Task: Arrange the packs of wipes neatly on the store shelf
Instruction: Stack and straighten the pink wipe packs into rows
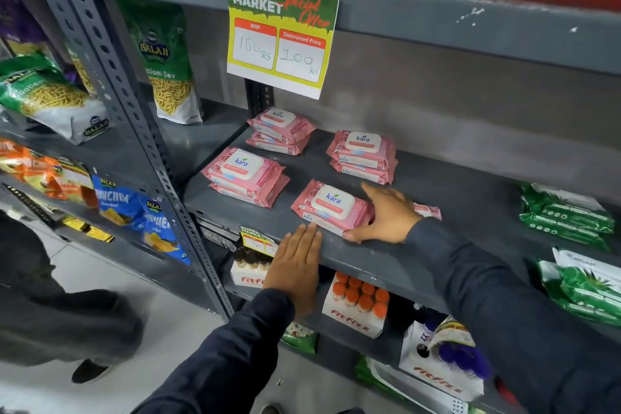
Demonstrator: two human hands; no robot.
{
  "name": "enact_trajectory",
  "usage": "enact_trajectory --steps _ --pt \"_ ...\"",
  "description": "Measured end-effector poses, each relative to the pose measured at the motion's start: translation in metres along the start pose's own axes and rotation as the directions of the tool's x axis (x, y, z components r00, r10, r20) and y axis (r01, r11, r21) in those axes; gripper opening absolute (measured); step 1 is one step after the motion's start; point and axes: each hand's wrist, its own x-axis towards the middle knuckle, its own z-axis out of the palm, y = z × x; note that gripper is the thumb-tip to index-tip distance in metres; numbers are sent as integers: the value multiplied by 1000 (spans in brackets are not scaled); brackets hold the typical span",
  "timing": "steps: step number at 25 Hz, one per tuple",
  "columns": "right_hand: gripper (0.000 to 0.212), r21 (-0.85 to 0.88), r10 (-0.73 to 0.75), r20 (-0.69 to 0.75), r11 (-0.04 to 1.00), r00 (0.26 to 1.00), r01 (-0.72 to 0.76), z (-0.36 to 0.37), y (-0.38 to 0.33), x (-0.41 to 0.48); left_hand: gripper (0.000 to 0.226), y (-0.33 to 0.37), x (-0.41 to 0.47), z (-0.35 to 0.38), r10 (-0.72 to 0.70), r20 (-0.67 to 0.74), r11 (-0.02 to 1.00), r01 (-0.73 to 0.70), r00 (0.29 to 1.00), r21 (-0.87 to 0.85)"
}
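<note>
**Squaring up the pink wipes on the grey shelf**

Pressing in from the right, the right hand (386,215) has fingers spread and curled against the end of the front pink pack (331,208), thumb low at its front corner, loosely cupping rather than clamping; the left hand (295,265) lies flat, fingers straight and together, palm on the shelf lip just in front of that pack's near edge; both sleeves are dark cloth. The pack is soft, glossy film, pillow-shaped, with a white rounded flip lid; a further pink pack end (428,211) pokes out beyond the right hand. Counting outward: three stacks of two, front-left stack (245,175), back-left stack (280,131), back-right stack (363,156), all lying flat on the painted metal shelf (470,198), well apart from each other. Green film packs (568,215) sit at the far right; a paper price sign (282,33) hangs above. Below, a white carton (356,309) holds orange-capped bottles, count unclear.
</note>
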Motion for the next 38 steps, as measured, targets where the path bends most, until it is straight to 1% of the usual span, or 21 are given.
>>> enact_trajectory --steps 1,2,3,7,9,12,15,18,20,22,25,27,29,30,31,32,33,35,36,37,38 --pt "115 73 -5 1 997 1000 5 -10 10 -1 79 -1 0 1 0 -3 1000 0 1000 -5" --pt "111 109 -4 6 994 1000 4 -20 22 -2 79 -1 0 2 2 -1 1000 -2 1000 -7" --pt "107 102 15 22 995 1000 -17 -29 36 -3 79 -1 0 2 3 1 1000 -3 1000 -9" --pt "100 -56 151 141 988 978 -144 -35 81 -20 85 -2 1 6 17 -20 1000 -17 1000 -3" --pt "87 -22 159 121 987 980 -158 -29 92 -26 87 -4 1 9 25 -27 1000 -25 999 8" --pt "72 28 124 53 992 991 -126 -23 99 -28 90 -5 2 13 32 -11 999 -32 999 19" --pt "67 30 121 17 992 992 -122 -21 102 -27 91 -5 1 13 23 -22 999 -22 999 36" --pt "71 88 156 -3 984 988 -155 -22 106 -31 90 -5 1 12 26 -17 999 -25 1000 42" --pt "78 92 179 -17 980 984 -177 -22 105 -34 91 -5 1 13 30 -12 999 -29 999 44" --pt "85 60 220 -9 974 975 -219 -21 103 -37 91 -4 2 14 25 -12 999 -25 1000 46" --pt "92 -41 275 -13 961 961 -275 -19 100 -41 92 -5 2 14 19 -13 999 -18 1000 47" --pt "102 -65 308 -37 949 951 -309 -17 97 -45 92 -4 1 14 25 -11 999 -24 1000 46" --pt "120 -69 329 -28 941 944 -330 -15 95 -51 90 -3 2 13 22 -21 998 -21 1000 52" --pt "126 -48 329 -9 943 944 -329 -15 94 -56 89 -3 2 14 17 -24 998 -16 1000 58" --pt "127 -6 317 22 948 948 -317 -15 93 -60 88 -3 2 14 13 -28 998 -11 1000 64" --pt "122 45 288 59 956 956 -290 -16 95 -64 87 -4 2 15 11 -28 998 -9 1000 68" --pt "108 99 243 91 963 966 -252 -18 96 -67 87 -5 3 17 13 -27 997 -11 1000 70" --pt "72 126 160 113 977 981 -173 -27 96 -69 89 -5 3 19 15 -28 997 -13 999 70" --pt "65 106 118 112 986 987 -130 -32 95 -66 89 -6 3 19 18 -35 997 -15 999 69" --pt "66 73 77 109 994 991 -85 -36 94 -62 89 -6 3 20 22 -41 998 -19 999 67" --pt "70 2 31 103 1000 994 -31 -39 93 -56 89 -6 3 20 26 -43 998 -24 999 63"
